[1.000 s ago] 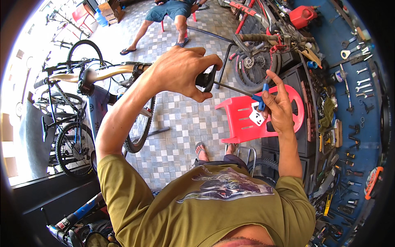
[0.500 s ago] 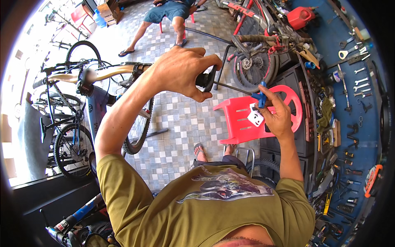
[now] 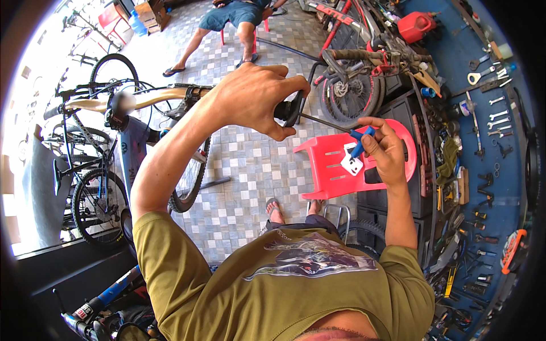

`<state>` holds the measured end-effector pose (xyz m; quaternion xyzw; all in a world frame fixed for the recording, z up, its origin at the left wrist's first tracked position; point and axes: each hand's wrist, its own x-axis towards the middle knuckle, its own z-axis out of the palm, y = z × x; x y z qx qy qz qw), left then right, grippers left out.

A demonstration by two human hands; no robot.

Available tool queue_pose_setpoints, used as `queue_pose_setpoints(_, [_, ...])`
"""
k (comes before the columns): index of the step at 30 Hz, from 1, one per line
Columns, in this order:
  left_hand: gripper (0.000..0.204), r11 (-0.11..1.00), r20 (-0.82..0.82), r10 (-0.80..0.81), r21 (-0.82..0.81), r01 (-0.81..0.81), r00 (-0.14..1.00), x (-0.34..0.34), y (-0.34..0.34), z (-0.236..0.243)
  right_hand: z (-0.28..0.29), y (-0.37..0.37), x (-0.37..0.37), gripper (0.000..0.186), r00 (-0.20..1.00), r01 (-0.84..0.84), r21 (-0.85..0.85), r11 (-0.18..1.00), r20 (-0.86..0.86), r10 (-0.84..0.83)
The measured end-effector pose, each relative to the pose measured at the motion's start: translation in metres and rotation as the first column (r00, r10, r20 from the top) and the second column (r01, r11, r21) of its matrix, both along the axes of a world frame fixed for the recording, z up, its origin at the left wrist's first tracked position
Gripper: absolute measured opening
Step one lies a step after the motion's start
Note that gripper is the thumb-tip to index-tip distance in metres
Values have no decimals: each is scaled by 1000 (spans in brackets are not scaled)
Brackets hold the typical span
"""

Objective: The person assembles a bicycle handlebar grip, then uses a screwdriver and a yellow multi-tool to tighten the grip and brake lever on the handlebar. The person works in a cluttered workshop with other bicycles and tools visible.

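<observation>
At the right end of the gold handlebar (image 3: 153, 101), my left hand (image 3: 250, 102) curls its fingers and thumb around a black grip end with a curved black lever (image 3: 296, 109). My right hand (image 3: 388, 152) pinches the blue handle of a T-handle hex key (image 3: 362, 140). Its thin dark shaft runs left to the black part by my left fingertips. Whether the tip sits in a bolt is too small to tell. The handlebar belongs to a bicycle with a blue-purple frame (image 3: 133, 149) on my left.
A red plastic chair (image 3: 327, 181) stands below my right hand, with a white piece (image 3: 351, 161) over its seat. Beyond it leans a bicycle wheel (image 3: 350, 96). A blue tool board (image 3: 506, 182) lines the right side. Ahead, a seated person (image 3: 236, 23) stretches both legs out.
The blue handle has turned from nearly upright to a slant, and my right fingers have shifted with it. My left hand keeps its hold on the grip end, almost unmoved.
</observation>
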<state>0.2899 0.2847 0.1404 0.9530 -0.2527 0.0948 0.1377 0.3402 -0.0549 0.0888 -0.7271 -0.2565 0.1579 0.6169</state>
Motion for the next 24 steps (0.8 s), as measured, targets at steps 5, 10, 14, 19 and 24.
queue_pose_setpoints(5, [72, 1000, -21, 12, 4, -12, 1000, 0, -1, 0, 4, 12, -6, 43, 930, 111, 127, 986, -363, -58])
queue_pose_setpoints(10, [72, 1000, 2, 5, -12, -5, 1000, 2, 1, -3, -3, 6, -6, 38, 969, 123, 108, 987, -227, -96])
queue_pose_setpoints(14, [71, 1000, 14, -2, -16, 2, 1000, 2, 1, -2, -7, -2, -10, 35, 996, 17, 95, 995, -89, -9])
queue_pose_setpoints(19, [70, 1000, 18, -11, -15, 11, 1000, 1, 0, -1, -6, -10, -15, 46, 992, -70, 39, 997, 110, 66])
queue_pose_setpoints(24, [70, 1000, 13, -6, -16, 6, 1000, 1, 0, -1, 0, -14, -9, 53, 794, 153, -278, 948, 606, 50])
